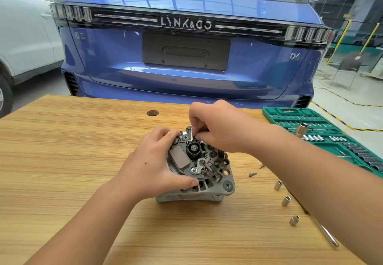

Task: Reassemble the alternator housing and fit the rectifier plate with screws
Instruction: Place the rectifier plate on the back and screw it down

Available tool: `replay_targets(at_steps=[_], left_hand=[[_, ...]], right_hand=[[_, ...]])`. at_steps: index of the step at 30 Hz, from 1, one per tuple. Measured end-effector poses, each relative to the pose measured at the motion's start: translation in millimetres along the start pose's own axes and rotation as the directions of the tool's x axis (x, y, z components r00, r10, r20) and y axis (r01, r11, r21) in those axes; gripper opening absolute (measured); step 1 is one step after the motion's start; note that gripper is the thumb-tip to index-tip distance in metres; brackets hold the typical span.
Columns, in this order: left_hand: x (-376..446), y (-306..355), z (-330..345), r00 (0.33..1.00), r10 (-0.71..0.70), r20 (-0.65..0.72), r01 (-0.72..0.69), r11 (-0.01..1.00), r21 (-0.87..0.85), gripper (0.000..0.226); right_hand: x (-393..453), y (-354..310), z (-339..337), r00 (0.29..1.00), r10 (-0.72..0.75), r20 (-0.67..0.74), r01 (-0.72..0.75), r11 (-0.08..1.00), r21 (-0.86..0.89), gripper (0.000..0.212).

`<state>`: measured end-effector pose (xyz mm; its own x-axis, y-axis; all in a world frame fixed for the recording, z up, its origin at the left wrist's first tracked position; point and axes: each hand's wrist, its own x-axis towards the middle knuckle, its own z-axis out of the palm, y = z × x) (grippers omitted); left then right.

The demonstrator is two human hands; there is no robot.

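With the alternator housing (199, 186) together, my left hand (153, 165) gripped it while my right hand (215, 126) pinched at the rectifier plate (187, 135); two screws (252, 174) lay unfitted on the counter (72, 161).

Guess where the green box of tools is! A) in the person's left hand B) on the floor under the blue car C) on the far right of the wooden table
C: the green tool case lies open at the far right of the wooden table, and neither hand holds it.

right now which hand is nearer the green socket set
Right. The right hand works at the alternator's far edge, on the socket set's side; the left hand grips its opposite side.
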<state>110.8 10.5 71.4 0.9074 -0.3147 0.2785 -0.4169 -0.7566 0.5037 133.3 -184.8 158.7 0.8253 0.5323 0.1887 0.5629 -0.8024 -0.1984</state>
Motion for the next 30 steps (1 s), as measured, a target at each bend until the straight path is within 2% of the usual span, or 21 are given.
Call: replay_targets(at_steps=[4,9,12,18,26,30], left_hand=[[-0.6,-0.6,0.7,1.0,0.014,-0.006,-0.014,1.0,0.008,0.118],[-3.5,-1.5,2.7,0.998,0.066,-0.019,-0.065,0.998,0.007,0.095],[-1.8,-1.3,2.2,0.997,0.076,-0.025,-0.076,0.997,0.001,0.093],[0.6,-4.1,3.1,0.995,0.102,-0.011,-0.102,0.992,-0.076,0.092],[3.9,-9.4,3.7,0.992,0.128,0.008,-0.127,0.987,-0.096,0.087],[3.4,-8.5,5.0,0.992,0.127,-0.007,-0.127,0.985,-0.115,0.085]], right_hand=[[2.4,0.5,-2.6,0.998,-0.037,0.043,0.039,0.999,-0.036,0.03],[2.5,1.3,-0.5,0.998,-0.06,0.025,0.061,0.995,-0.08,0.031],[3.9,3.1,1.9,0.998,-0.06,0.012,0.061,0.994,-0.09,0.032],[5.7,6.8,4.4,1.0,-0.011,-0.012,0.011,1.0,-0.019,0.033],[4.0,17.3,8.0,0.994,0.09,-0.061,-0.083,0.99,0.112,0.027],[0.3,14.1,7.1,0.997,0.046,-0.056,-0.042,0.997,0.071,0.039]])
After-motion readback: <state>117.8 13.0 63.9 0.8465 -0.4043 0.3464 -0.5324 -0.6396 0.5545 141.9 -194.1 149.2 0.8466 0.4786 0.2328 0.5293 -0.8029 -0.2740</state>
